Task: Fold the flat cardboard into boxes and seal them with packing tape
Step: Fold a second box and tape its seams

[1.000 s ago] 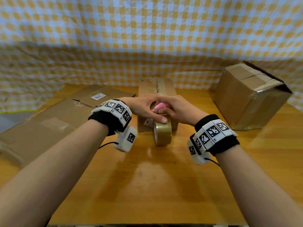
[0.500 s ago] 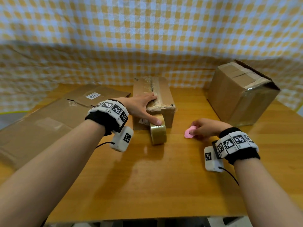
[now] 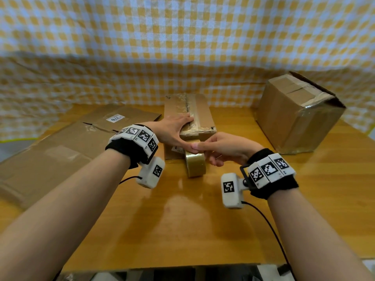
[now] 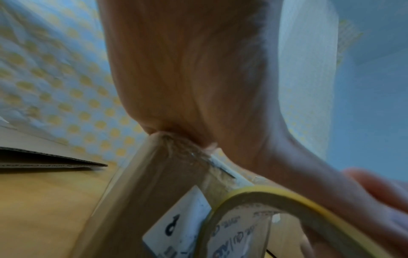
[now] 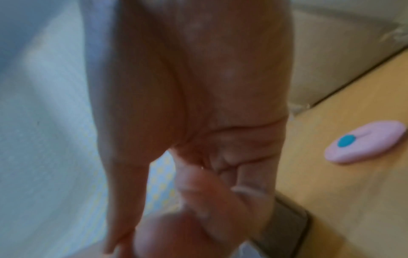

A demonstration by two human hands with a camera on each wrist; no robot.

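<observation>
A narrow taped cardboard box (image 3: 199, 112) lies in the middle of the table, with a brown tape roll (image 3: 195, 166) standing on edge against its near end. My left hand (image 3: 179, 129) lies flat on the box top, fingers straight, thumb down on the roll's top. My right hand (image 3: 218, 151) reaches in from the right, its curled fingers pinching at the top of the roll beside that thumb. The left wrist view shows the roll's rim (image 4: 260, 190) and the box corner (image 4: 154, 183) under my palm. A pink cutter (image 5: 366, 144) lies on the table, seen only in the right wrist view.
Flat cardboard sheets (image 3: 60, 151) cover the table's left side. A larger taped box (image 3: 294, 116) stands at the back right. The wooden table (image 3: 182, 230) stretches bare towards me. A yellow checked cloth (image 3: 182, 47) hangs behind.
My right hand carried the pink cutter from the roll to the table on the right, let it go, and came back to the roll. My left hand stayed on the box.
</observation>
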